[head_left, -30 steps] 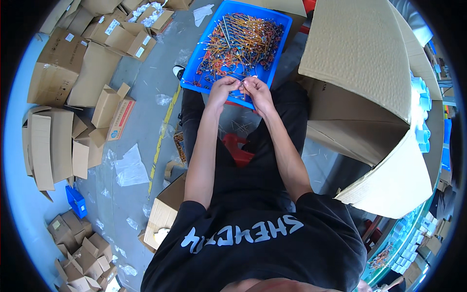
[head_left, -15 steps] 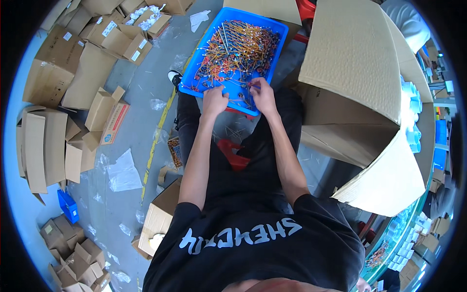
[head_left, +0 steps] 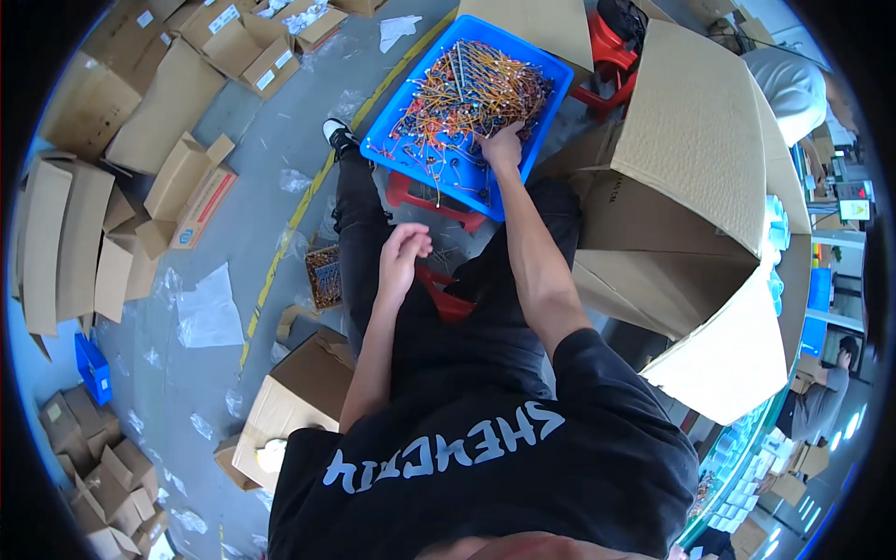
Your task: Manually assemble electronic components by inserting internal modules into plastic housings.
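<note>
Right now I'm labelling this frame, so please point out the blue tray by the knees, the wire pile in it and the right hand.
Blue tray (head_left: 545, 121): head view, on its right-hand rim.
Wire pile (head_left: 478, 91): head view, near its middle.
Right hand (head_left: 503, 149): head view, on its back.

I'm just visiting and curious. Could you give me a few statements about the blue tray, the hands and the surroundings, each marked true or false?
1. The right hand reaches into the blue tray. True.
2. The left hand is in the tray too. False: it is outside, clear of the tray's near edge.
3. The tray holds many thin wires, some of them orange. True.
4. The large cardboard box on the right is closed. False: it stands open.
5. A yellow line runs along the floor to the left of the tray. True.
</note>
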